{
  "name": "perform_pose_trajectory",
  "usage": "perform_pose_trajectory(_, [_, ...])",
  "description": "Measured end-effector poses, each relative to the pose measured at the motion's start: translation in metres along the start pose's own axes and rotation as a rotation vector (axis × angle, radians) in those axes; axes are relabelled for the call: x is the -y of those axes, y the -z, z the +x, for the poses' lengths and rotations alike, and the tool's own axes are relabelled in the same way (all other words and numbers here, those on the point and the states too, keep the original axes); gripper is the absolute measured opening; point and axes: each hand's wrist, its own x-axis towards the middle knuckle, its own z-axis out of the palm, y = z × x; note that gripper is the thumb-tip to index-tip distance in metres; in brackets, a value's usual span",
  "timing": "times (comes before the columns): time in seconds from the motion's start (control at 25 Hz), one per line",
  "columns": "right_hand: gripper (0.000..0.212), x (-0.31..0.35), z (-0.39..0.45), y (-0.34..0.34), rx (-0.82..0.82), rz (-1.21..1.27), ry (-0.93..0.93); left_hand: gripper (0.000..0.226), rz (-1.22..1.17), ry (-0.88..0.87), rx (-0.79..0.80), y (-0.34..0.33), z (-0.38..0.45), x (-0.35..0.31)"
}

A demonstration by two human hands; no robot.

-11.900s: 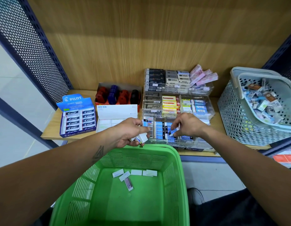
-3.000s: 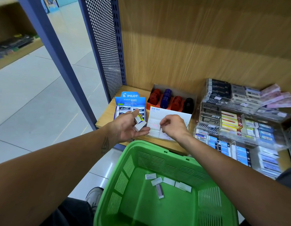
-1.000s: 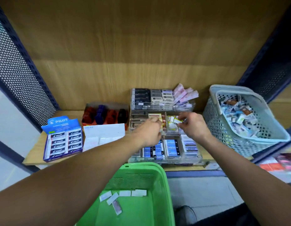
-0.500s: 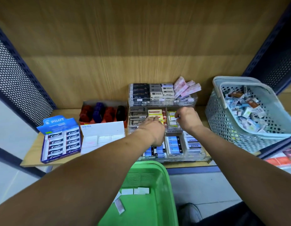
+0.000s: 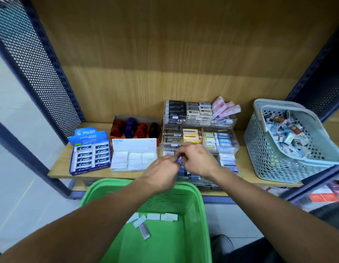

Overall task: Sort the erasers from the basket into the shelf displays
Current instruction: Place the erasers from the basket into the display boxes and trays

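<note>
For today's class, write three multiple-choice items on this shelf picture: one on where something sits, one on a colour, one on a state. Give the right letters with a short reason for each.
1. Where is the blue PILOT box?
A. at the left end of the shelf
B. inside the grey basket
C. on top of the clear tiered display

2. What colour is the basket nearest the camera?
A. red
B. green
C. black

3. How full is that basket?
A. heaped to the rim
B. a few erasers on its floor
C. covered by a lid

Key: 1 A, the box stands left of the white eraser box. 2 B, its rim and walls are green, while the grey basket stands at the right. 3 B, only a handful of loose erasers lie on its bare floor. The left hand and right hand meet above it, motion-blurred.
</note>
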Motion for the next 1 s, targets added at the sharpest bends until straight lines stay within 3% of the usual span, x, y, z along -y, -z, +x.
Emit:
perform_pose_trajectory(0.16, [0.028,0.026,-0.032,-0.058,0.319,0.034,-0.016,0.016,-0.061,0.146,0.415,-0.051,-0.078,0.042])
perform_pose_trajectory(0.24, [0.031,0.032,-0.046,-0.100,0.470,-0.027,-0.002,0.024,-0.062,0.224,0.556,-0.076,-0.104,0.058])
perform_pose_trajectory(0.4, [0.033,0.035,-0.066,-0.167,0.627,-0.171,-0.078,0.038,-0.113,0.368,0.617,-0.118,-0.123,0.072])
perform_pose_trajectory(0.64, [0.043,0.028,-0.077,-0.229,0.482,-0.215,-0.277,0.062,-0.222,0.555,0.580,-0.187,-0.114,0.072])
perform_pose_trajectory(0.84, [0.049,0.027,-0.090,-0.265,0.327,-0.355,-0.298,0.081,-0.231,0.619,0.550,-0.226,-0.104,0.072])
perform_pose_trajectory(1.0, [0.032,0.027,-0.094,-0.285,0.292,-0.332,-0.356,0.067,-0.157,0.630,0.489,-0.233,-0.099,0.070])
